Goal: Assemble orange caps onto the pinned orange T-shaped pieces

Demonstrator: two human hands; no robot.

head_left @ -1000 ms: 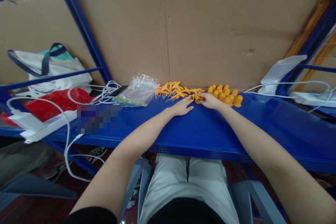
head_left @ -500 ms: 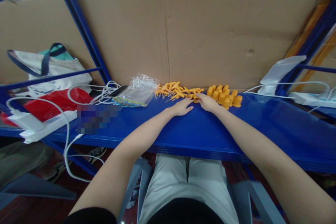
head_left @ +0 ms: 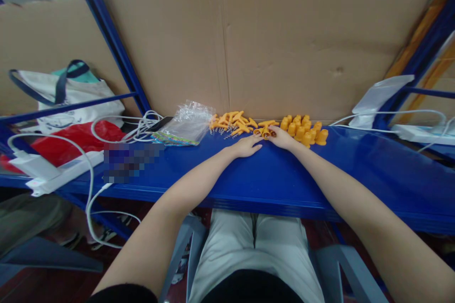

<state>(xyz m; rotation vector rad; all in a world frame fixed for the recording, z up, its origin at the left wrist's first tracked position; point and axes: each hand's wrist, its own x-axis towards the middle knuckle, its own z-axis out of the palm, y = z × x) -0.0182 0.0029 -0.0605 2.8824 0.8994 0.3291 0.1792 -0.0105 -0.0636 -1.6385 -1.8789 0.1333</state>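
Observation:
Yellow-orange T-handled corkscrews [head_left: 231, 120] with bare metal spirals lie in a loose heap against the cardboard. Right of them stands a cluster of yellow plastic corkscrew sleeves [head_left: 300, 128], shaped like small cups. A few sleeves [head_left: 265, 134] lie on their sides between my hands, open ends toward me. My left hand [head_left: 248, 146] rests low on the table with its thumb apart, fingertips touching the leftmost of these. My right hand [head_left: 282, 138] has its fingers closed on the rightmost one; its fingertips are partly hidden. One corkscrew handle [head_left: 269, 123] lies just behind.
Clear plastic bags [head_left: 188, 123] lie left of the corkscrews on the blue table [head_left: 263, 175]. White cables, a power strip [head_left: 66, 173] and a red bag [head_left: 78, 139] crowd the left. Cardboard [head_left: 277, 42] closes off the back. Another person's leg shows at lower left.
More sleeves now lie side by side between my hands. My right hand has shifted slightly right, and the nearby corkscrew handles have moved a little.

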